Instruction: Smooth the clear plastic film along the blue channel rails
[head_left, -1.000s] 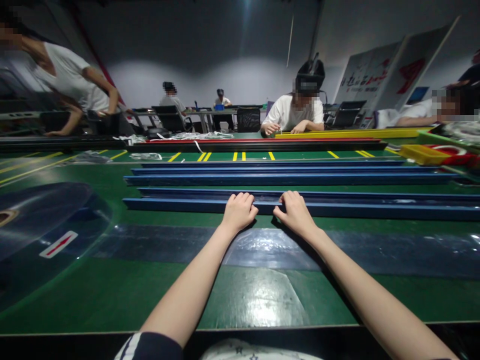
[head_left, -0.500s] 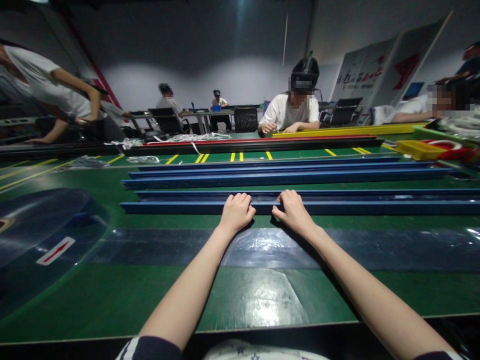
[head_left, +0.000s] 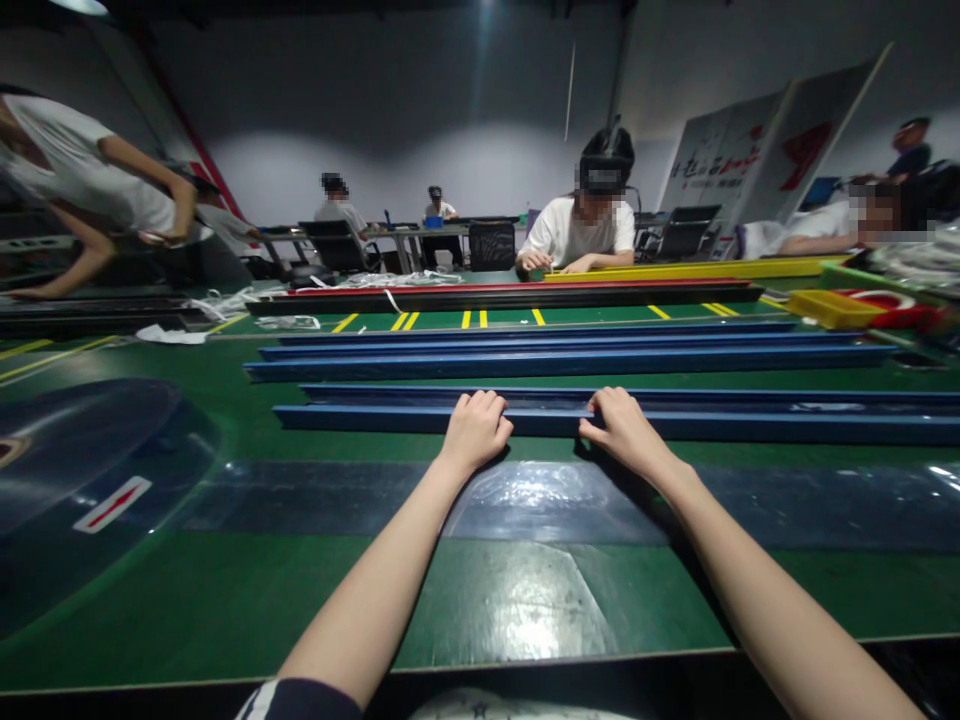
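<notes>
A long blue channel strip [head_left: 390,419] lies across the green table [head_left: 300,600] in front of me, its hollow side facing up. My left hand [head_left: 478,430] grips its near wall, fingers curled over the top edge and thumb on the front. Farther right, my right hand [head_left: 621,428] holds the same wall in the same way. The fingertips of both hands are hidden inside the channel. Between my forearms and beyond them to both sides runs a flat band of clear plastic sheet [head_left: 300,497].
More blue strips [head_left: 562,357] lie just behind. A large clear plastic roll [head_left: 82,480] with a red arrow label stands at left. Red and black strips [head_left: 510,292] and a yellow tray [head_left: 832,308] are farther back. A co-worker [head_left: 581,235] sits opposite; another person [head_left: 112,180] leans at left.
The held blue strip has slid to the right. My right hand has moved right with it, widening the gap to my left hand, which stays almost in place.
</notes>
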